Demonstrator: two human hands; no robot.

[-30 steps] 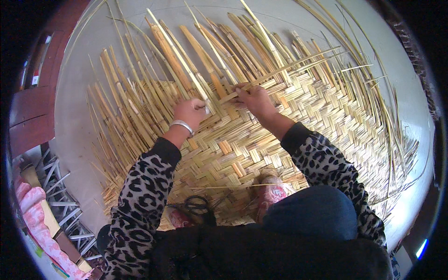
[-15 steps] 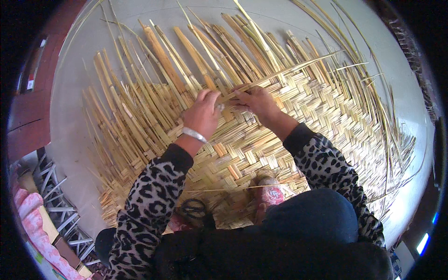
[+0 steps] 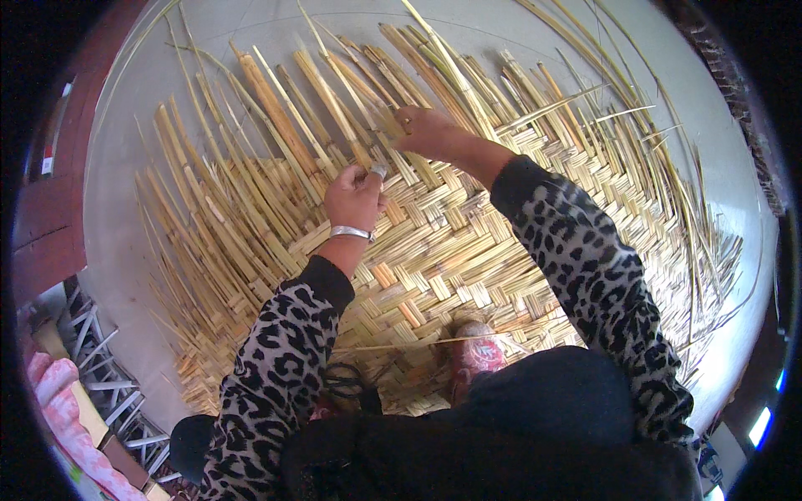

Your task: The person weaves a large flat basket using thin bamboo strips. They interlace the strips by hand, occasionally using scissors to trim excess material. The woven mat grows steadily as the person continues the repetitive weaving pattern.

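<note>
A broad mat of split cane-like strips lies woven in a zigzag pattern beneath both arms. Along its far and left edges, loose strips fan outward. My left hand is closed at the edge of the weave, with something silvery at a fingertip; what its curled fingers grip is hidden. Farther out, and a little right of it, my right hand pinches one of the upright strips, a flat brownish one. A pale strip slants across the uprights to the right of this hand.
My shoe, red and patterned, stands on the mat. A thin loose strip lies across in front of it. The grey floor surrounds the mat. White rack bars and pink cloth are at the lower left.
My right hand has moved away from me and slightly left, onto an upright strip. My left hand has shifted slightly nearer. The two hands, close together before, are farther apart.
</note>
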